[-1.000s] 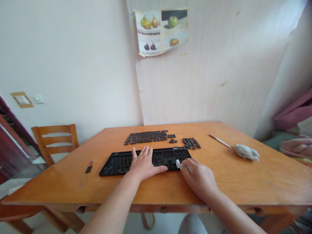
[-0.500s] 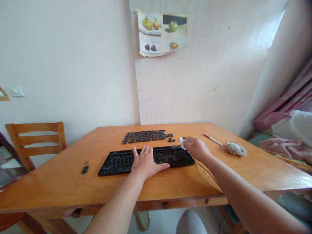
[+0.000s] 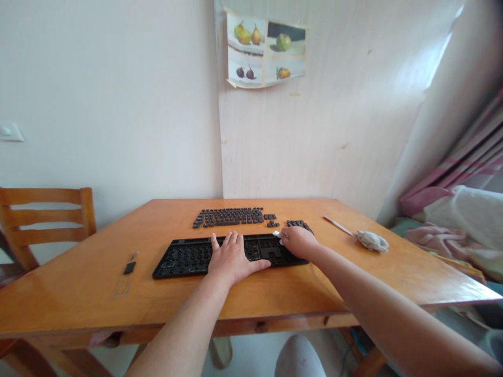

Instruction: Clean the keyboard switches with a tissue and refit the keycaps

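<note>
- Change: your R hand was at the near edge of the keyboard base approx 1 sec ago, then the far R corner; now it's a bit further L along the far edge.
- Your L hand has hardly moved: fingers spread flat over the mid of the base, thumb out to the R.
- R fingers pinch a white wad; only a scrap pokes out past the fingertips.
- Meaning, I'd judge: you're working the wad round the rim, L palm prob. as anchor. Can't tell how much rim is covered.
- Base: under your L fingers, running out both sides; long, thin, dark plastic slab w/ rows of small round stubs, no caps on them.
- Wad: small, crumpled, soft; looks like tissue.
- Keycaps: beyond your L fingertips, hard black blocks in kbd order, incl. one long bar. A small cluster sits just beyond your R fingers; a bigger group is part hidden by that hand.
- R of your R fingers: white stick, slim, straight, dark far tip; grey cloth, rumpled lump, just beside the stick's near end.
- Well L of your L fingers: wire tool, thin bent loop w/ black block mid-way.
- Counter: under it all, orange-brown wood, smooth, slight sheen.
</note>
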Available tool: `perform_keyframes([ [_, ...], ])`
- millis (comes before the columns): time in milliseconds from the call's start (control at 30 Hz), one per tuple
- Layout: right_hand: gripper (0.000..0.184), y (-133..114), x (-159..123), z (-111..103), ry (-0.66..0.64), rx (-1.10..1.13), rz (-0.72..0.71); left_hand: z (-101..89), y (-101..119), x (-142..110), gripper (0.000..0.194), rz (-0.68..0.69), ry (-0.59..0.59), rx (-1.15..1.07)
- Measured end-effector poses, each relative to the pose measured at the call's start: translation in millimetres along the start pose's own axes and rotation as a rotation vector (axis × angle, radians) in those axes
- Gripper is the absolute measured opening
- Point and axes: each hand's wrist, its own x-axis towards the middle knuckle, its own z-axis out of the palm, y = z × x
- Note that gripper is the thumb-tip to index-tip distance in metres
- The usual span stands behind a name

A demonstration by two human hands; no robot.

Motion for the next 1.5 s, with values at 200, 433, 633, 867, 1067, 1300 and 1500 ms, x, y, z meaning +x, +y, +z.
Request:
perform_keyframes([
  [200, 0.027, -3, -24, -7, -0.065, -0.074, -0.042, 2.4, 0, 0, 0.108, -0.003, 0.038, 0.009],
  [433, 0.026, -9, -42, -8, -0.082, -0.105, -0.038, -0.9, 0, 0, 0.108, 0.0, 0.025, -0.01],
  [633, 0.035, -10, -64, -8, -0.065, -0.056, -0.066, 0.1, 1, 0, 0.112, -0.006, 0.017, -0.01],
  [867, 0.018, 13, -74, -10, -0.097, 0.116, -0.21, -0.2, 1, 0, 0.112, -0.004, 0.011, -0.016],
  [1067, 0.026, 33, -46, -21, -0.027, 0.222, -0.125, 3.8, -1, 2, 0.109, -0.001, 0.027, -0.009],
  [1300, 0.028, 34, 6, -13, -0.007, 0.149, 0.088, 3.9, 1, 1, 0.116, -0.007, 0.053, 0.006],
  [1500, 0.031, 29, 37, 6, -0.144, 0.047, 0.152, 3.4, 2, 1, 0.116, -0.006, 0.059, 0.012],
])
